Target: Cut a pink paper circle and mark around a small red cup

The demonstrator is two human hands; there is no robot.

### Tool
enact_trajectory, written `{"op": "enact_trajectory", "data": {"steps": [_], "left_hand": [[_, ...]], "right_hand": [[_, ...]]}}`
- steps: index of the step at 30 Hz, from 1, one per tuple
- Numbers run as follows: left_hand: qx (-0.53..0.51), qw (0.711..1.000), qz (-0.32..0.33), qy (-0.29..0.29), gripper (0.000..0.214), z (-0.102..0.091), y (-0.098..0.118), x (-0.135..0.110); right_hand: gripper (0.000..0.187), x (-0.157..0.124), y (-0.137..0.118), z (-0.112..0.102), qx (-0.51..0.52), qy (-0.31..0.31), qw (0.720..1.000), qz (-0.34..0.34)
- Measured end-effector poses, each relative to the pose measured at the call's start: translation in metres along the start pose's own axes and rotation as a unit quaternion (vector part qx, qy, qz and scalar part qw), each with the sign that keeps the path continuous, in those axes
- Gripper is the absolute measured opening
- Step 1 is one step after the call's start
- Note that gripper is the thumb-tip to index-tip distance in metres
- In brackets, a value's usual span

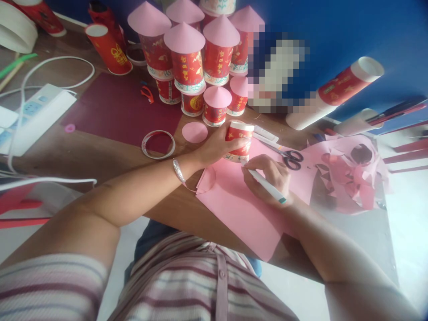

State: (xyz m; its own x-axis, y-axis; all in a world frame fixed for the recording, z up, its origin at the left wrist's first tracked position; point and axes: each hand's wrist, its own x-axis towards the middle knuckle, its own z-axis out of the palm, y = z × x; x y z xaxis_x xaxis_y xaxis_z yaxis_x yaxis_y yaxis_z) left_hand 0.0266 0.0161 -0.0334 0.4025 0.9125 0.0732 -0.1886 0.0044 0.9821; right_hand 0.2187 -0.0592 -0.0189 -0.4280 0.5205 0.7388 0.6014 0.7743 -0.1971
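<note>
My left hand [217,146] is wrapped round a red paper cup [240,131] with gold print and a white band low on its side. In my right hand [269,176] is a white marker pen [267,185] with a green end. The pen's tip meets, or nearly meets, the band near the cup's lower edge. Under both hands lies a pink paper sheet [257,223]. A cut pink circle [195,132] rests left of the cup, and more pink pieces [206,180] lie by my left wrist.
Red cups with pink cone tops [187,62] stand stacked at the back. Scissors [292,159] lie right of the cup, near pink scraps [357,178]. A tape roll [158,144], dark red sheet [123,111] and power strip [40,118] are leftward. A red-and-white tube [344,87] leans at right.
</note>
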Motion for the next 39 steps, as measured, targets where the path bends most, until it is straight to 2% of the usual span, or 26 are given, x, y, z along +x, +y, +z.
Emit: {"op": "enact_trajectory", "data": {"steps": [7, 13, 22, 34, 39], "left_hand": [[0.003, 1.000, 0.003, 0.005, 0.044, 0.0000, -0.0012, 0.0006], [0.010, 1.000, 0.001, 0.004, 0.039, 0.0003, -0.0020, 0.0006], [0.005, 1.000, -0.016, 0.013, 0.048, 0.0002, -0.0016, -0.0003], [0.005, 1.000, 0.001, 0.003, 0.043, -0.0005, -0.0032, 0.0004], [-0.006, 1.000, -0.006, 0.003, 0.045, 0.0000, -0.0031, 0.0001]], "right_hand": [[0.020, 0.0005, 0.0004, 0.0003, 0.017, -0.003, 1.000, -0.006], [0.022, 0.0010, 0.0014, -0.0006, 0.017, -0.011, 1.000, -0.006], [0.020, 0.0011, 0.0025, 0.0003, 0.008, -0.001, 1.000, -0.002], [0.018, 0.0021, 0.0019, -0.0009, 0.000, 0.004, 1.000, -0.007], [0.022, 0.0026, 0.0012, -0.0007, 0.014, -0.001, 1.000, -0.012]]}}
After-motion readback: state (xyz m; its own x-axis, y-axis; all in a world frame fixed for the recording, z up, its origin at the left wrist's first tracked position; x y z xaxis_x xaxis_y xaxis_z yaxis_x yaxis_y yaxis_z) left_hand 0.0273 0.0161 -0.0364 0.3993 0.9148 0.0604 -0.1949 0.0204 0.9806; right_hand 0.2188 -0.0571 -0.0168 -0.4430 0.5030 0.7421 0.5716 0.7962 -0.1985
